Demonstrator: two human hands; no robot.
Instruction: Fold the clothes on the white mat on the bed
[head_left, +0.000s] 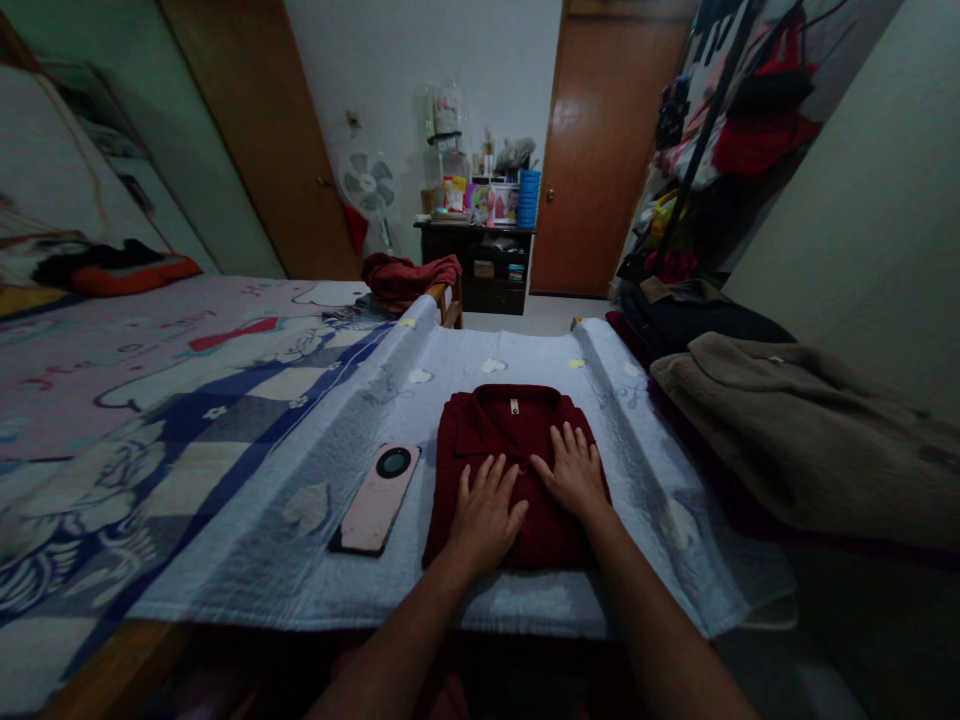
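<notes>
A dark red collared shirt (pixel 551 535) lies folded into a neat rectangle, its collar pointing away from me and a small pale label showing inside the neck. My left hand (pixel 484 512) rests flat on the shirt's left half, fingers spread. On the right half lies my right hand (pixel 574 470), palm down with fingers apart. Neither hand grips the cloth. Beneath the shirt spreads a pale blue sheet (pixel 480 600) with heart patterns. Left of the shirt, apart from it, is a pink phone (pixel 375 505) with a round dark camera ring.
A folded brown fleece garment (pixel 810 450) and a dark jacket (pixel 705 315) are piled at the right. Reddish cloth (pixel 411 278) sits at the far left corner. A patterned bed (pixel 172 370) adjoins on the left. Beyond stand a fan (pixel 369 185) and a cluttered dark cabinet (pixel 487 298).
</notes>
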